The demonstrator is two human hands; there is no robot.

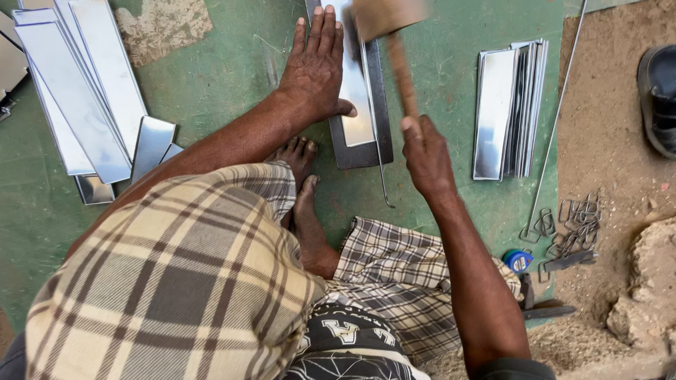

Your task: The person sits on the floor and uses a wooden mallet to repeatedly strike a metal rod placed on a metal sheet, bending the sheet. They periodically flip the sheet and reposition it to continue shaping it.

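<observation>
L hand [317, 67] flat, fingers together on metal strip [355, 105] — R hand [424, 155] fist-grips mallet [389, 28].

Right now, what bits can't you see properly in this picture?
Head view:
- Mallet head: blurred and cut off by the top edge.
- Metal strip: partly under the left hand, top cut off.
- Right hand: seen from behind, so its fingers around the handle are hidden.
- Wire loops: too small to count.
- Shoe: cut by the right edge.

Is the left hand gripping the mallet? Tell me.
No, the left hand lies flat on the metal sheet; the right hand grips the mallet.
</observation>
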